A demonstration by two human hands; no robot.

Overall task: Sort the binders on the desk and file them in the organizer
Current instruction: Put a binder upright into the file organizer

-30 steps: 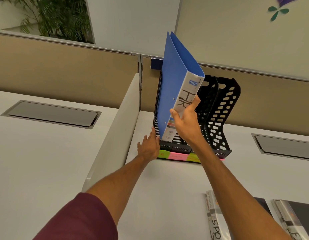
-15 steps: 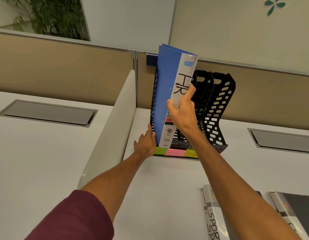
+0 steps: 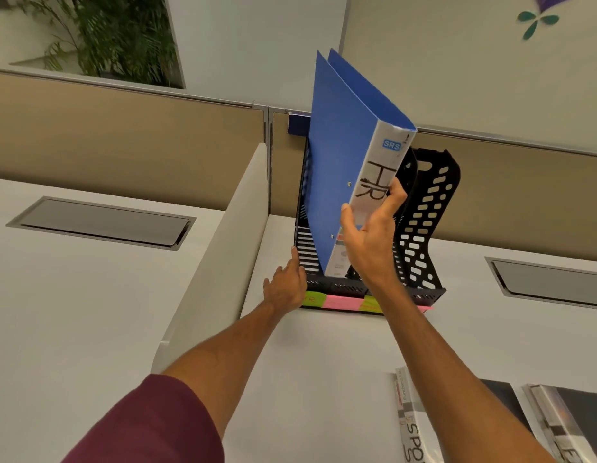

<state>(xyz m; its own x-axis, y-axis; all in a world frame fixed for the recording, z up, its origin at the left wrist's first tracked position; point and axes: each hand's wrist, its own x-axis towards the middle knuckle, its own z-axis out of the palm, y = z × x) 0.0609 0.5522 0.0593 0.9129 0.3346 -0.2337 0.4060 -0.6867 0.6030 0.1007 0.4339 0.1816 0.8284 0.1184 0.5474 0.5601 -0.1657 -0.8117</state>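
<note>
Binder point(image 3: 337, 168) tilted in left organizer point(image 3: 424, 292) slot, right fingers point(image 3: 395, 195) gripping it; left fingers point(image 3: 294, 259) straight

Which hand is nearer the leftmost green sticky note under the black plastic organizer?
Left. The left hand rests right beside the green sticky note; the right hand is above it, gripping the blue HR binder.

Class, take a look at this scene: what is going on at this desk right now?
A person is filing a blue binder marked HR into a black organizer at the back of the desk. The right hand grips the binder's spine. The binder is tilted, with its lower end in a slot at the organizer's left end. The left hand rests against the organizer's front left corner. Two more binders lie flat on the desk, not yet filed.
</note>
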